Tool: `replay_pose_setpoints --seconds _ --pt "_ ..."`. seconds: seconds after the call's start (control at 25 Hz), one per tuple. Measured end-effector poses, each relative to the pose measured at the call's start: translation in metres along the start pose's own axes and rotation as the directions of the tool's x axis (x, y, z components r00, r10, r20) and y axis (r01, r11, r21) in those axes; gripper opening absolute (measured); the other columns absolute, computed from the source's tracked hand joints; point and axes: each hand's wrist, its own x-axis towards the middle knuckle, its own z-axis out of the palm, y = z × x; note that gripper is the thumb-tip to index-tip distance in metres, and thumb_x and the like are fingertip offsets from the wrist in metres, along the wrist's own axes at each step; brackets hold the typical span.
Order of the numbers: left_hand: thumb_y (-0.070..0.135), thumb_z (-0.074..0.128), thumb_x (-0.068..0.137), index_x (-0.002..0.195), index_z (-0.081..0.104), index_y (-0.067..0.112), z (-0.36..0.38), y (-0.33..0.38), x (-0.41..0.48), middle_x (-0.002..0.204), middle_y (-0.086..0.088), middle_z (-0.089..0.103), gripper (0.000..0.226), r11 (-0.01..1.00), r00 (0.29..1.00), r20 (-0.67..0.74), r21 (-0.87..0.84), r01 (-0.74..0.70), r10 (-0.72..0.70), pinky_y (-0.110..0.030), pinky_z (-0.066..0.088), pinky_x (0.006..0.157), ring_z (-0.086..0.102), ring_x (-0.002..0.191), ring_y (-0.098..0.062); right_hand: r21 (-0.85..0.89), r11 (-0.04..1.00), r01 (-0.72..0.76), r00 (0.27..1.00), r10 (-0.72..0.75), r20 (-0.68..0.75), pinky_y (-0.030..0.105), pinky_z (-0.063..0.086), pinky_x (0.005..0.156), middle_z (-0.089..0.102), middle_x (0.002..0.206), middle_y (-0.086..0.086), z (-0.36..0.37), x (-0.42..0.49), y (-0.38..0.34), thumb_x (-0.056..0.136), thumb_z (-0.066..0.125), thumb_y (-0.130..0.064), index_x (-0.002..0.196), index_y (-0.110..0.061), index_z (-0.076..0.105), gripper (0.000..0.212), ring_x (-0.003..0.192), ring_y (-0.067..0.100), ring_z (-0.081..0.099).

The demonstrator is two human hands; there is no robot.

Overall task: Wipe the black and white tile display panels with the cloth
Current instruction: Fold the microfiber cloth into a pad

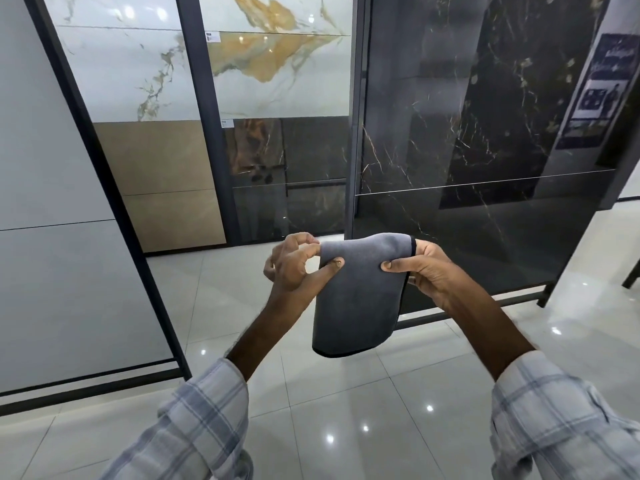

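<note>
Pinching a folded grey cloth [360,299] at its top corners with left hand [294,268] and right hand [424,271], both clamped on it. Hanging between them, apart from the glossy black veined tile panel [485,116] beyond.

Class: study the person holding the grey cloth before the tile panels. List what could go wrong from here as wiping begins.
1. The cloth hangs pinched only near its top by the left hand and right hand; it could slip onto the floor and pick up grit.
2. The black panel is very glossy, so reflections may hide missed streaks.
3. The stand's base bar juts out low, a possible trip.
</note>
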Motion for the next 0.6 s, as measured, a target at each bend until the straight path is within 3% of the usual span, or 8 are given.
replay_pose_setpoints --seconds 0.12,0.24,0.32,0.4,0.48,0.6 --pt "0.039 0.074 0.094 0.123 0.067 0.019 -0.005 0.006 -0.008 0.141 0.006 0.056 0.036 0.973 0.998 0.058 -0.23 -0.007 0.021 -0.031 0.05 0.108 0.05 0.126 -0.008 -0.107 0.992 0.074 0.997 -0.072 0.024 0.019 0.057 0.065 0.08 0.086 0.0 0.006 -0.008 -0.017 0.077 0.078 0.015 0.099 -0.009 0.073 0.033 0.082 0.013 0.077" --pt "0.025 0.072 0.096 0.116 0.065 0.025 -0.015 0.018 -0.012 0.12 0.0 0.069 0.022 0.872 0.996 0.084 -0.486 0.063 -0.025 -0.031 0.061 0.092 0.068 0.111 -0.018 -0.13 0.983 0.131 0.991 -0.127 0.04 0.02 0.056 0.073 0.08 0.089 0.0 0.007 -0.014 -0.034 0.079 0.08 0.009 0.1 -0.01 0.075 0.029 0.088 0.012 0.076" --pt "0.023 0.072 0.095 0.11 0.065 0.03 -0.022 0.028 -0.013 0.113 0.002 0.069 0.018 0.872 0.999 -0.031 -0.489 -0.004 -0.013 -0.021 0.06 0.085 0.069 0.104 -0.01 -0.158 0.983 0.098 0.993 -0.085 0.088 0.026 0.054 0.089 0.081 0.095 -0.002 0.01 -0.019 -0.034 0.082 0.08 0.001 0.103 -0.012 0.074 0.024 0.098 0.014 0.074" --pt "0.013 0.069 0.098 0.118 0.066 0.016 -0.029 0.031 -0.013 0.112 0.001 0.067 0.021 0.868 0.997 -0.071 -0.497 -0.019 -0.019 -0.014 0.057 0.084 0.067 0.097 0.005 -0.238 0.971 0.009 0.989 0.026 0.143 0.036 0.044 0.104 0.08 0.098 -0.002 0.015 -0.025 -0.023 0.085 0.08 -0.008 0.1 -0.012 0.075 0.016 0.108 0.017 0.068" --pt "0.005 0.066 0.099 0.124 0.064 0.004 -0.036 0.031 -0.015 0.115 -0.004 0.065 0.025 0.852 0.997 -0.057 -0.524 0.01 -0.047 -0.013 0.056 0.084 0.065 0.094 0.011 -0.286 0.958 0.004 0.99 0.037 0.136 0.039 0.036 0.106 0.079 0.098 -0.002 0.021 -0.031 -0.014 0.086 0.08 -0.015 0.095 -0.01 0.076 0.011 0.108 0.013 0.064" --pt "0.019 0.072 0.096 0.11 0.066 0.029 -0.048 0.03 -0.021 0.11 0.006 0.069 0.018 0.839 0.989 -0.133 -0.543 -0.023 -0.059 -0.017 0.058 0.081 0.068 0.099 0.001 -0.254 0.951 0.177 0.982 -0.152 0.116 0.027 0.049 0.096 0.076 0.11 -0.004 0.029 -0.039 -0.018 0.088 0.079 -0.019 0.109 -0.014 0.076 0.022 0.105 0.009 0.068"
